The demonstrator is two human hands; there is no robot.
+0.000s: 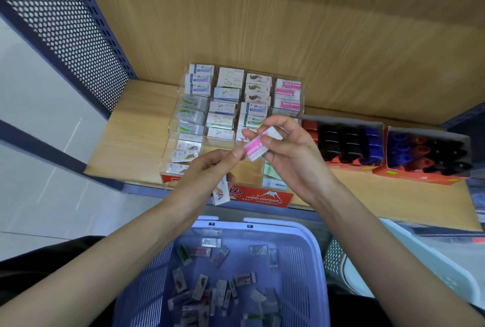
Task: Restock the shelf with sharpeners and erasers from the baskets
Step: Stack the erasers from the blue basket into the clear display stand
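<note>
wooden shelf (131, 148) bears eraser display (262, 196) and two sharpener boxes (346, 167).

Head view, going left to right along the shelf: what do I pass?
perforated side panel → clear eraser display → left sharpener box → right sharpener box

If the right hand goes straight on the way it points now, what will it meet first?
Probably the rows of erasers in the clear tray; the right hand, holding a pink eraser, may hover above them.
</note>
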